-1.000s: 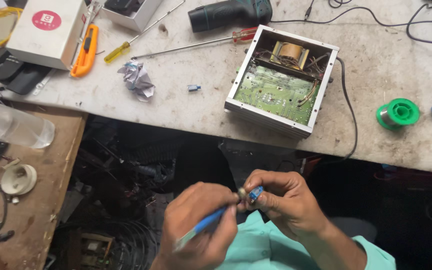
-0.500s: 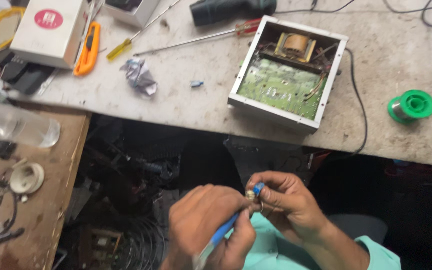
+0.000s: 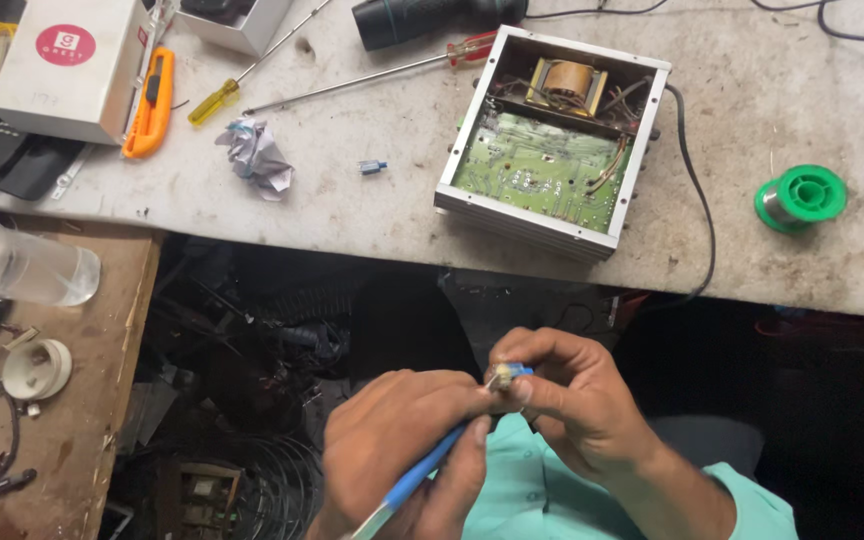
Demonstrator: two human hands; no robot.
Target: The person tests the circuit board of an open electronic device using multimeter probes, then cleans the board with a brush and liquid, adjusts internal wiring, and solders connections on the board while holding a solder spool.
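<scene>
My left hand (image 3: 397, 450) grips a thin blue-handled tool (image 3: 422, 478), its tip pointed up at a small blue and metal part (image 3: 509, 376). My right hand (image 3: 567, 400) pinches that part between thumb and fingers. Both hands meet low in the head view, below the bench edge and over my teal shirt. On the bench above lies an opened metal case (image 3: 552, 135) with a green circuit board and a copper-wound transformer inside.
On the pale bench (image 3: 372, 215) lie a green spool of solder (image 3: 800, 197), two long screwdrivers (image 3: 252, 70), an orange utility knife (image 3: 149, 105), a white box (image 3: 70, 65), crumpled paper (image 3: 255, 156) and a tiny blue part (image 3: 373, 167). A wooden side table (image 3: 82, 400) at left carries a clear bottle (image 3: 22, 265).
The view has shifted slightly, so the bench sits higher in frame. Both hands stay together on the small part, with the tool's tip kept against it.
</scene>
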